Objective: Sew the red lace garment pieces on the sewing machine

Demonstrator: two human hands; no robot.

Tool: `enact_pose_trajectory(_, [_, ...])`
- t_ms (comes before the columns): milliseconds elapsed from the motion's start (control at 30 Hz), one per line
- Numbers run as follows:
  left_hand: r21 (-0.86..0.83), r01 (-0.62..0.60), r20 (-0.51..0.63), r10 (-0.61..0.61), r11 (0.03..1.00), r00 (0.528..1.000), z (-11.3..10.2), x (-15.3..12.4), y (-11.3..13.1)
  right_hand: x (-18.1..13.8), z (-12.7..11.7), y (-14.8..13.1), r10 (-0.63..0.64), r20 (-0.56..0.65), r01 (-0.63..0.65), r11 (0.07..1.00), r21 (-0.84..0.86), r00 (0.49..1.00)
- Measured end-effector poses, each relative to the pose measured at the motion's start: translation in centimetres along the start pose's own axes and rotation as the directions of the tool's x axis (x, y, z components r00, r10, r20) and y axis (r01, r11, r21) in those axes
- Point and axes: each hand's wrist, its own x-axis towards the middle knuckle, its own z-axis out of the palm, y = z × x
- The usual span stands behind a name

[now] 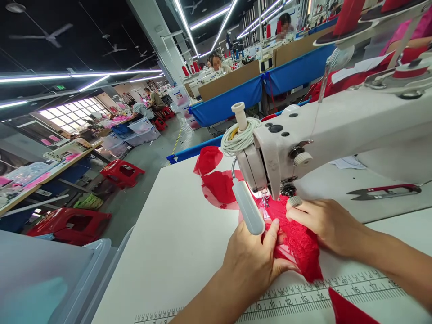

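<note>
A piece of red lace fabric [297, 238] lies on the white sewing table [175, 243] under the needle of a white sewing machine [324, 135]. My left hand [251, 261] rests on the near left side of the lace, thumb up and fingers pressing it down. Just past the needle, my right hand [324, 225] has its fingers curled over the lace's right side. More red fabric [216, 177] trails behind the machine head. A white lamp tube [248, 207] hangs in front of the needle and hides part of it.
Thread snips [384, 191] lie on the machine bed at right. A printed ruler [320, 294] runs along the table's near edge beside a red scrap [347, 310]. A clear plastic bin [50, 279] sits at left, red stools [121, 173] stand in the aisle, and other workers sit far off.
</note>
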Motion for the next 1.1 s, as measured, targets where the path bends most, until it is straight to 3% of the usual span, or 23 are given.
enact_pose_trajectory(867, [0.03, 0.025, -0.062, -0.023, 0.999, 0.998, 0.0, 0.4, -0.9, -0.2, 1.6, 0.5, 0.052, -0.054, -0.055, 0.997, -0.049, 0.997])
enact_pose_trajectory(1100, [0.019, -0.069, -0.11, 0.07, 0.997, 0.991, -0.6, 0.8, -0.4, 0.0, 0.5, 0.1, 0.089, 0.055, -0.093, 0.993, 0.07, 0.995])
